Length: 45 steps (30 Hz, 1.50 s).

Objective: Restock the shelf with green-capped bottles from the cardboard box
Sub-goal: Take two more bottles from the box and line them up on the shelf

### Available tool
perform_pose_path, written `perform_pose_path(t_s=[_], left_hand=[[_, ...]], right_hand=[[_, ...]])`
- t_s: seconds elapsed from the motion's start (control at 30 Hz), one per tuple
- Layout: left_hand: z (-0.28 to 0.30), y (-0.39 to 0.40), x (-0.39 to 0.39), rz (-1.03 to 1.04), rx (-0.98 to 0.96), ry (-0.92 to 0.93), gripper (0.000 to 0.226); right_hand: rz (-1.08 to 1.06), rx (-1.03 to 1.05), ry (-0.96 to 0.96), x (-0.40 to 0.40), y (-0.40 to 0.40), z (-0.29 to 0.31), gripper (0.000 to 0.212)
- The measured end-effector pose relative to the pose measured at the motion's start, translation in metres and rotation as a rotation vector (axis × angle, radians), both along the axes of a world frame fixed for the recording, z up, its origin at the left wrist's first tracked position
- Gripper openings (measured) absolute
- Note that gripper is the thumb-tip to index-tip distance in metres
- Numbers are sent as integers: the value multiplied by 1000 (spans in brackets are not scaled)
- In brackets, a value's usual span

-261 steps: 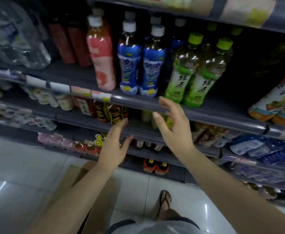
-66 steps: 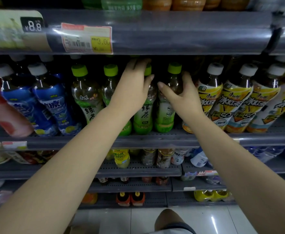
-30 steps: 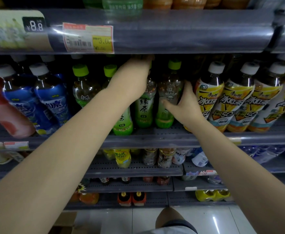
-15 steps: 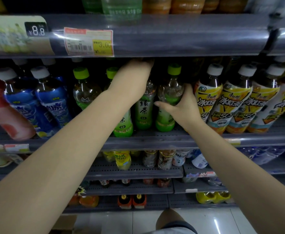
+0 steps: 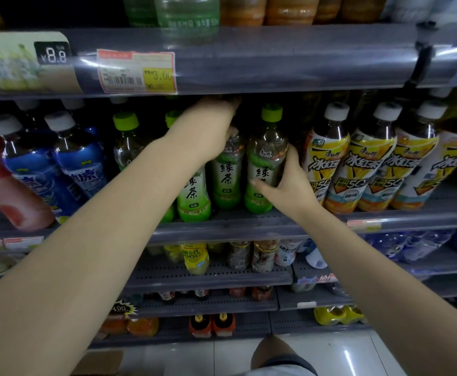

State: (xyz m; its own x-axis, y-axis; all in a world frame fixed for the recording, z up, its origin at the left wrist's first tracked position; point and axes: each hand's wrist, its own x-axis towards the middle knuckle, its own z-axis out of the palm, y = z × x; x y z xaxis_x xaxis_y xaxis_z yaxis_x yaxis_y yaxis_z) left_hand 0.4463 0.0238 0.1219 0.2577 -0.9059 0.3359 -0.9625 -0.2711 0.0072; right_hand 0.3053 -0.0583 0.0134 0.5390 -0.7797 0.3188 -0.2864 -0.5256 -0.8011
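Several green-capped green tea bottles stand on the grey middle shelf (image 5: 249,222). My left hand (image 5: 208,128) wraps over the top of one green tea bottle (image 5: 226,177), hiding its cap. My right hand (image 5: 287,183) grips the lower right side of the neighbouring green-capped bottle (image 5: 265,158), which stands upright. Two more green-capped bottles (image 5: 125,139) sit further left, one (image 5: 193,194) partly behind my left forearm. A corner of the cardboard box (image 5: 100,363) shows on the floor at the bottom left.
Yellow-labelled iced tea bottles with white caps (image 5: 327,158) crowd the shelf right of my right hand. Blue-labelled bottles (image 5: 75,158) stand at left. The upper shelf edge (image 5: 276,61) with price tags hangs just above the caps. Lower shelves hold small bottles.
My right hand has slid lower and round the right-hand green bottle, which now stands straighter. My left hand stays on the top of its bottle.
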Motion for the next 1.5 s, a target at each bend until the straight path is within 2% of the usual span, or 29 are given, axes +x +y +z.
perform_pose_path(t_s=[0.1,0.27,0.5,0.57,0.7,0.83,0.9,1.03,1.17,1.27,1.5], left_hand=[[5,-1,-6,24,59,46,50],[-8,-8,-13,95,-183,222,43],[-21,-20,-22,159,-314,268,43],[-29,-22,-22,140,-408,299,47],[-51,-25,-23,24,-737,427,50],[-66,-27,-28,32,-890,622,48],[-70,-25,-30,24,-894,679,58],[-71,-22,-28,2,-781,714,78],[-76,-18,-25,1,-706,638,86],[-79,-17,-24,-5,-686,606,86],[-88,-33,-27,-17,-778,689,76]], right_hand=[[-25,-6,22,2,-1,-3,84],[-87,-13,-3,14,-6,-9,70],[-118,-46,-31,28,-18,-12,70],[-127,-45,-34,30,-21,-15,72],[-118,-67,-62,31,-24,-22,76],[-93,-52,-85,31,-26,-24,76],[-88,-60,-99,30,-27,-25,76],[-92,-68,-115,28,-26,-29,77],[-104,-49,-110,27,-25,-30,80],[-127,-87,-102,26,-23,-30,75],[-188,-127,-83,32,-23,-30,72]])
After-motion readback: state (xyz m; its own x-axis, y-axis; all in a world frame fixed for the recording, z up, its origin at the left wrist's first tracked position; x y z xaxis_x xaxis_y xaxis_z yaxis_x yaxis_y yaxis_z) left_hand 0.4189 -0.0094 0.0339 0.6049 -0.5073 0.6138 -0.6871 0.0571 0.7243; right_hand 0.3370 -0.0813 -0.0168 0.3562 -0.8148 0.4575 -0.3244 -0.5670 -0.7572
